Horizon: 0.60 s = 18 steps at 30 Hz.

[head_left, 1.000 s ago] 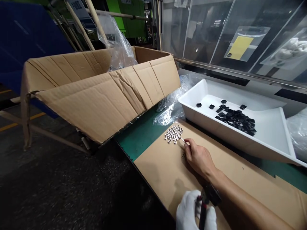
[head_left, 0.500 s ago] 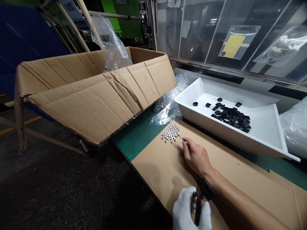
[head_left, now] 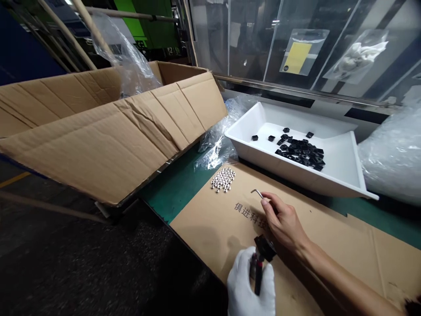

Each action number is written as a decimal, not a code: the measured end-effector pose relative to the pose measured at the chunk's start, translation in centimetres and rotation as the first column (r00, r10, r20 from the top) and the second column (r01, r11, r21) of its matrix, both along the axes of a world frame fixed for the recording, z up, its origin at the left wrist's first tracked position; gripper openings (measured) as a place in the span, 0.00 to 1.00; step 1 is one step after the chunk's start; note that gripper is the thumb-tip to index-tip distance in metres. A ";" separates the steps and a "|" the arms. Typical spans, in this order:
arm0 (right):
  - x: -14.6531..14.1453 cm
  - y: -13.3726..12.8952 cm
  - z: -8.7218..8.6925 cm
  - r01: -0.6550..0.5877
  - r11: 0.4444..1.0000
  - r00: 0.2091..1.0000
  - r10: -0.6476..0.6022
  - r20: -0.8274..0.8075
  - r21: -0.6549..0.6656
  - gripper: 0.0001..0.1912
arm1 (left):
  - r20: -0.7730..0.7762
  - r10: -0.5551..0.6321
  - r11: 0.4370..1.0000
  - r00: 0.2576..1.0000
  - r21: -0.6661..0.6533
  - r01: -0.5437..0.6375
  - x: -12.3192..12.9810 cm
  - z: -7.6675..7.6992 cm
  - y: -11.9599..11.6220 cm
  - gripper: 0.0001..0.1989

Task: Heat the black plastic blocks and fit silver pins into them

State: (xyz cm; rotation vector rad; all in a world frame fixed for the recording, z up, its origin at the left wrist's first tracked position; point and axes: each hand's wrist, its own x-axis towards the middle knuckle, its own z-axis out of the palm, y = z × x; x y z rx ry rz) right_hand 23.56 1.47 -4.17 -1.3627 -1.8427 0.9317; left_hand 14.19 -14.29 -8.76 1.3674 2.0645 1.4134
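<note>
My left hand (head_left: 246, 283), in a white glove, is closed around the handles of black-and-red pliers (head_left: 258, 276). A black block (head_left: 265, 248) is at the pliers' upper end, raised above the cardboard sheet. My bare right hand (head_left: 284, 221) pinches a thin L-shaped metal hex key (head_left: 258, 193), its bent tip pointing left. Left of that tip, a cluster of small silver nuts (head_left: 222, 179) lies on the cardboard sheet (head_left: 204, 224), apart from the key. The right hand partly covers printed characters on the sheet.
A white tray (head_left: 357, 162) holding many black blocks (head_left: 301, 151) stands behind my hands. At left is a large open carton (head_left: 108, 145) with clear plastic inside. Crumpled plastic film (head_left: 213, 149) lies between them on the green tabletop (head_left: 164, 193). A bulging plastic bag (head_left: 394, 153) is at right.
My right hand has drawn the hex key's tip back from the nuts, toward the right. My left hand still holds the pliers and block. The view has shifted to the right.
</note>
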 end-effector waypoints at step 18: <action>11.5 -11.0 0.2 0.305 0.823 0.763 -0.512 -0.395 -0.479 0.26 | 0.159 -0.326 0.923 0.932 -0.158 0.350 -1.1 7.3 6.2 0.13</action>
